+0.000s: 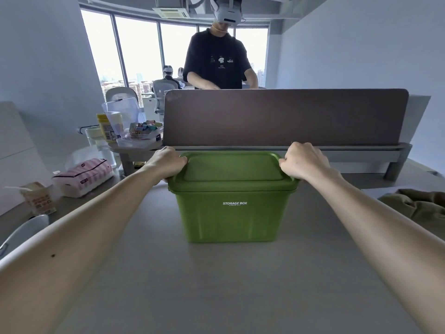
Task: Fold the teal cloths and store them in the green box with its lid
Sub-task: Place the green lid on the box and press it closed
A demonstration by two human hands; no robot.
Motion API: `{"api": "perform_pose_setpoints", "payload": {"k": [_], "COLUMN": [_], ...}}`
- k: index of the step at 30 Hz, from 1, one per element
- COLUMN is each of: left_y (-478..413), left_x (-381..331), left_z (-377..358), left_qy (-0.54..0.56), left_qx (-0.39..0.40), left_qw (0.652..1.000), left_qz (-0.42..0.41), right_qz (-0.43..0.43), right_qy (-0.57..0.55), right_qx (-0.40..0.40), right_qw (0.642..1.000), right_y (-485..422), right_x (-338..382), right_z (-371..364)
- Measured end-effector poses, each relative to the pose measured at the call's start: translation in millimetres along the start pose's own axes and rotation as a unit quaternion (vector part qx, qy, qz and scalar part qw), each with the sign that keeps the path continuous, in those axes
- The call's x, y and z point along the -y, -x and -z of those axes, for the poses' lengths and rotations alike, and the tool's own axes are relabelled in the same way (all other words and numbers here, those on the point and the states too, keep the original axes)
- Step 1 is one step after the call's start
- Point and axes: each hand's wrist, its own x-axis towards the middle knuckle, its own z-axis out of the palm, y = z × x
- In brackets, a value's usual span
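The green box [228, 218], marked STORAGE BOX, stands upright on the grey table in front of me. Its green lid [232, 168] lies flat on top and covers the opening. My left hand [167, 161] grips the lid's left edge, fingers curled over the rim. My right hand [303, 160] grips the right edge the same way. No teal cloth shows; the inside of the box is hidden by the lid.
A brown divider panel [286, 116] stands right behind the box. An olive cloth [419, 203] lies at the table's right edge. At left are a pink striped packet [84, 175], a small carton [39, 198] and clear containers [120, 116]. A person stands beyond the divider.
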Motion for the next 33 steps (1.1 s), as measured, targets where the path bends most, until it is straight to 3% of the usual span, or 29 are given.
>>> {"api": "perform_pose_setpoints", "payload": {"k": [21,24,26,29,33], "left_y": [8,9,8,8,-6], "left_x": [3,-5,-13,-28,-33], "left_z": [-12,-9,-9,-18,-35], "left_qy": [-0.082,-0.177,-0.179,-0.157,-0.186], "left_qx": [-0.026,-0.033,-0.045,-0.007,0.081], "left_qw": [0.996,0.983,0.978,0.976,0.972], "left_qz": [-0.011,-0.046,-0.103,-0.149,-0.117], "right_qz": [-0.030,0.003,0.037,0.089,0.097], "right_qy": [-0.019,0.046,0.065,0.013,-0.022], "right_qx": [-0.016,-0.027,-0.030,0.025,0.135], "right_qw": [0.999,0.999,0.997,0.996,0.986], "right_y": [9,9,3,-9,-23], "right_x": [1,3,2,10,23], "right_z": [-11,-9,-11,-17,-30]}}
